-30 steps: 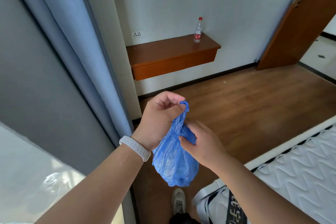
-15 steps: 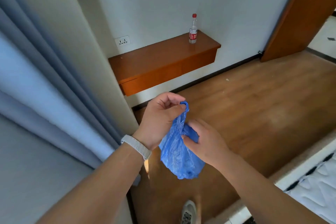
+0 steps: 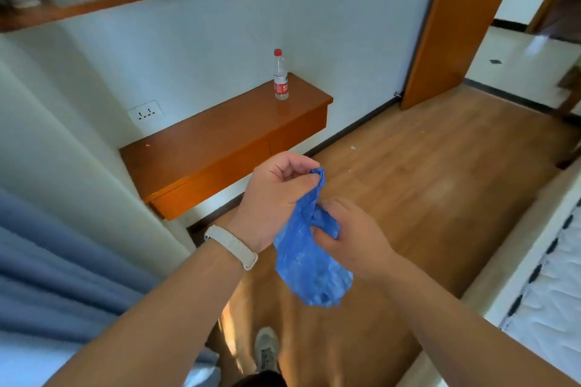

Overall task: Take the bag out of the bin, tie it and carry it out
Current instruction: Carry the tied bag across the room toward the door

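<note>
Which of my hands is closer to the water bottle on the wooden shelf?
Left. The left hand is just below the water bottle, pinching the blue bag; the right hand sits lower and rightward.

I see a white wall (image 3: 330,9) across the top of the frame, with a wooden shelf (image 3: 125,0) at upper left and a floating wooden desk (image 3: 220,148) at centre left that bears a water bottle (image 3: 280,75). A wall socket (image 3: 145,110) sits left of the desk. Wooden floor (image 3: 424,182) fills the right, an open wooden door (image 3: 452,25) stands upper right, a blue curtain (image 3: 47,261) hangs lower left, and a mattress (image 3: 550,308) edges the lower right.
</note>
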Demonstrator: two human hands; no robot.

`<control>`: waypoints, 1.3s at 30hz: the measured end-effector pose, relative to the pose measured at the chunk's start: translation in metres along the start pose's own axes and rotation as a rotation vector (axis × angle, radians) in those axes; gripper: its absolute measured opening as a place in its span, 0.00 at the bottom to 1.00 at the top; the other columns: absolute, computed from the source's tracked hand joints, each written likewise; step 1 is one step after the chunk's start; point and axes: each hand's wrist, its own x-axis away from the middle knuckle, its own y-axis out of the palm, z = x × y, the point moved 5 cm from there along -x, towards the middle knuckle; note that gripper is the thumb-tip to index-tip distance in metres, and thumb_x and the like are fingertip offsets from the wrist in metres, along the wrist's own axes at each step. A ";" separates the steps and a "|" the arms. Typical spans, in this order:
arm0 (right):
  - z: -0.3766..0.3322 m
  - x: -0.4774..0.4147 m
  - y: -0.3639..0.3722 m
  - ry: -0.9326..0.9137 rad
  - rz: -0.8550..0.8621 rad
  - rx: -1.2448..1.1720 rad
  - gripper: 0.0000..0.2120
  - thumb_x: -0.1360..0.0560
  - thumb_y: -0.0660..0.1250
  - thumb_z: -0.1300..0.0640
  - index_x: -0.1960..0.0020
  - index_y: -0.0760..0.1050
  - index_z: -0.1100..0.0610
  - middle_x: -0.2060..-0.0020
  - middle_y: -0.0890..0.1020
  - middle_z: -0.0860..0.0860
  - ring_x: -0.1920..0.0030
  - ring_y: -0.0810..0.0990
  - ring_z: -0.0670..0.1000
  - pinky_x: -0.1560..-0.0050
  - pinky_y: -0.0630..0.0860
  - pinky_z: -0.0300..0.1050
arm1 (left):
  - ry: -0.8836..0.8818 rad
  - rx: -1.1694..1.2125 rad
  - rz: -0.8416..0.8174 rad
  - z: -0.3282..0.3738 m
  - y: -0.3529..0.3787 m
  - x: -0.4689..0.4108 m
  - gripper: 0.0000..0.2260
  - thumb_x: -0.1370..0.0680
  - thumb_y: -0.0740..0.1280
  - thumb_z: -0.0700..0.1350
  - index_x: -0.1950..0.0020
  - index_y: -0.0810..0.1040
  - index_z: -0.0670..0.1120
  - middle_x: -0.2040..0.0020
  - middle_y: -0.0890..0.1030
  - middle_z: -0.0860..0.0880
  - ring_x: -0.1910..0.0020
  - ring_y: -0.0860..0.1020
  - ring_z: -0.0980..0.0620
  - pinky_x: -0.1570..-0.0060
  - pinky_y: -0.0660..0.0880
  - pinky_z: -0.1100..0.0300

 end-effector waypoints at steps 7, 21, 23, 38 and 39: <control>0.054 -0.046 -0.014 0.130 0.072 0.069 0.20 0.31 0.61 0.43 0.42 0.74 0.49 0.56 0.76 0.44 0.55 0.73 0.45 0.58 0.71 0.42 | 0.005 0.011 -0.178 -0.020 0.034 -0.091 0.06 0.26 0.69 0.36 0.53 0.81 0.45 0.61 0.84 0.53 0.60 0.82 0.55 0.59 0.76 0.65; 0.139 -0.180 -0.065 0.474 0.320 0.219 0.18 0.30 0.64 0.46 0.40 0.73 0.45 0.56 0.78 0.45 0.56 0.75 0.47 0.58 0.74 0.46 | -0.045 0.261 -0.629 -0.027 0.106 -0.304 0.06 0.26 0.67 0.31 0.53 0.78 0.41 0.58 0.83 0.43 0.58 0.80 0.46 0.51 0.77 0.53; 0.148 -0.194 -0.074 0.504 0.355 0.236 0.19 0.30 0.64 0.46 0.40 0.73 0.46 0.54 0.77 0.44 0.55 0.75 0.47 0.59 0.74 0.46 | -0.024 0.270 -0.651 -0.023 0.116 -0.325 0.07 0.27 0.67 0.32 0.55 0.79 0.43 0.60 0.83 0.45 0.59 0.81 0.47 0.52 0.77 0.52; 0.267 -0.271 -0.141 0.566 0.505 0.207 0.21 0.31 0.60 0.42 0.43 0.75 0.50 0.55 0.78 0.47 0.57 0.77 0.49 0.61 0.76 0.48 | -0.022 0.233 -0.749 -0.034 0.233 -0.456 0.08 0.27 0.67 0.31 0.56 0.80 0.43 0.60 0.83 0.46 0.58 0.82 0.50 0.50 0.78 0.49; 0.280 -0.276 -0.147 0.566 0.508 0.202 0.20 0.31 0.61 0.43 0.43 0.75 0.50 0.55 0.78 0.47 0.57 0.77 0.49 0.61 0.76 0.47 | -0.029 0.225 -0.745 -0.036 0.245 -0.466 0.08 0.27 0.67 0.31 0.55 0.80 0.42 0.60 0.83 0.46 0.58 0.82 0.50 0.50 0.78 0.48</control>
